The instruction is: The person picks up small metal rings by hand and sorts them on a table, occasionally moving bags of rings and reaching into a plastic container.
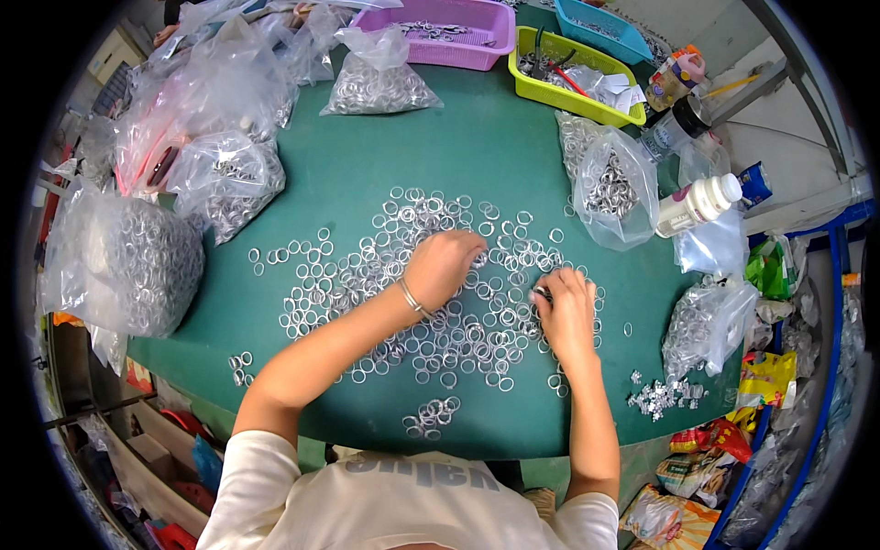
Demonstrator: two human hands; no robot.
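Many loose silver metal rings (426, 348) are spread in a broad patch over the green table. My left hand (444, 268), with a bangle at its wrist, reaches into the middle of the patch. Its fingers are curled together, the tips low among the rings; whatever they pinch is hidden. At the right side of the patch, my right hand (567, 310) is closed, with thumb and fingers pinching metal rings (543, 294) seen nearly edge-on. A small group of rings (431, 418) lies apart near the front edge, and another (241, 368) to the left.
Clear bags of rings stand at left (137, 266), at the back (380, 87) and at right (612, 197). Purple (458, 50), yellow-green (573, 99) and blue (605, 37) baskets line the far edge. A white bottle (698, 205) leans at right. Small metal pieces (665, 398) lie near right.
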